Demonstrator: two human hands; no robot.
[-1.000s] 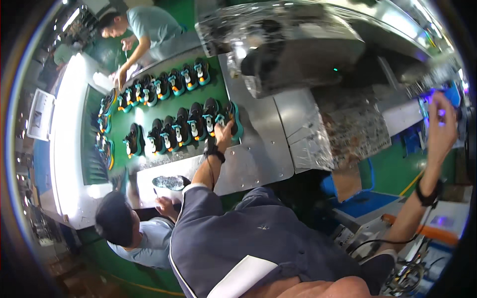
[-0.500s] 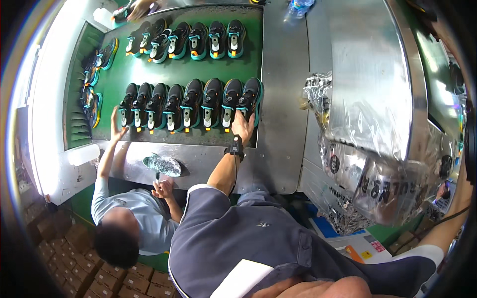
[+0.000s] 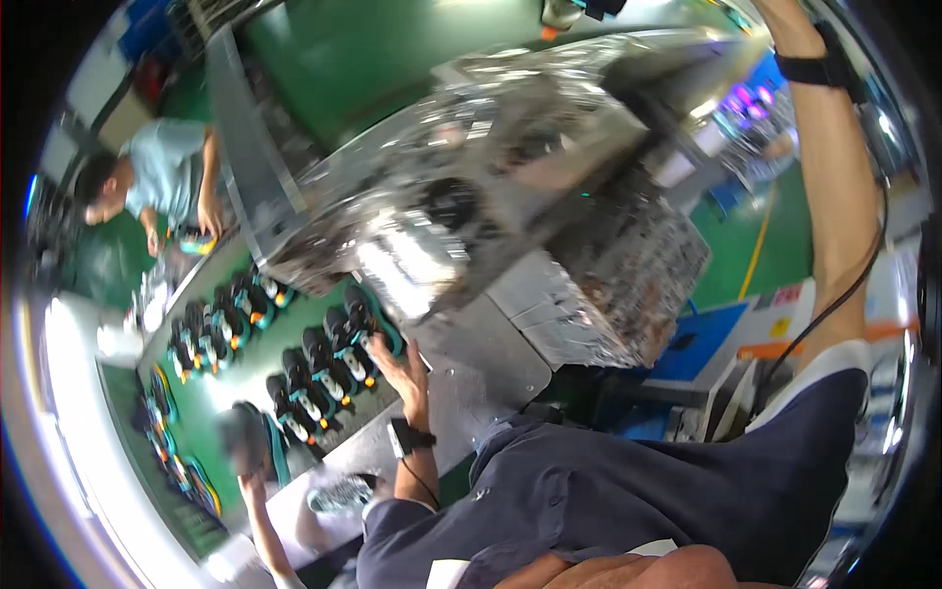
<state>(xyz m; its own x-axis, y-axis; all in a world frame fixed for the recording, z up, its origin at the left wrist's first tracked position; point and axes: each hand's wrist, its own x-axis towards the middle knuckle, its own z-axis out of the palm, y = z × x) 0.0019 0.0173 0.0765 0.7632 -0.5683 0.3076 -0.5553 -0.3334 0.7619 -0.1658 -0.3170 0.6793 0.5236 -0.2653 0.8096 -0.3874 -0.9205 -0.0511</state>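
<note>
My left hand [image 3: 399, 376], wearing a wrist device [image 3: 409, 438], rests its fingertips on the heel end of a black-and-teal sneaker [image 3: 368, 307], the last in the near row. Its thumb stands apart from the fingers. More black sneakers [image 3: 319, 353] with white and orange heel parts line up to the left of it on the green belt [image 3: 224, 375]. My right forearm [image 3: 842, 187] reaches up along the right side, a black strap [image 3: 822, 69] at its wrist. The upper edge cuts off the right hand, so its fingers are hidden.
A co-worker's hand [image 3: 253, 481] holds up a blurred shoe at lower left. Another person [image 3: 172, 177] works across the belt. Plastic-wrapped metal equipment [image 3: 510, 167] stands ahead. A clear bristled brush-like object [image 3: 341, 494] lies on the metal ledge. Another sneaker [image 3: 561, 14] shows at the top.
My view has swung to the right and tilted. The right arm has risen. My left hand remains at the end sneaker, while the co-worker has lifted a shoe from the near row.
</note>
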